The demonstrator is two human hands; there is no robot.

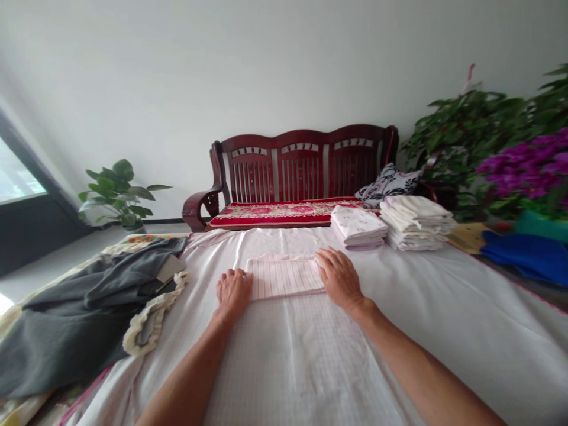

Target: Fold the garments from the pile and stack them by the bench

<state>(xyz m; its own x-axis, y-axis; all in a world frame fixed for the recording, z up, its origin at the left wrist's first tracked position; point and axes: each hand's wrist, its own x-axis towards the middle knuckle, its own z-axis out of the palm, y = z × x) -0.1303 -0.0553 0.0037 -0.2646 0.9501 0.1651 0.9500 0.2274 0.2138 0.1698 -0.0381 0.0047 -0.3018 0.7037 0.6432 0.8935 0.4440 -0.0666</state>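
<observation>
Resting the left hand (234,290) over the left end of a striped cloth (284,277) at the centre of the frame, and the right hand (339,275) over its right end — palms down, with fingers close together on the left and slightly spread on the right. Not being able to tell about any pinching of the cloth, with the undersides hidden. Apparently nearing the end of this fold: pressing a neat, narrow oblong flat on the white sheet (444,331), not yet stacking it on anything. Showing work apparently done (judging by the squared edges) right of centre: lining up a low pile (358,228) and a taller pile (415,222) side by side. Perhaps leaving undone, at the left of the frame, a loose grey garment (89,296); hard to judge. Turning to containers — making out just one, a dark pot (134,227) at middle left, holding a leafy plant (118,189). Not making out any pot beneath the purple flowers (528,165) at far right.
</observation>
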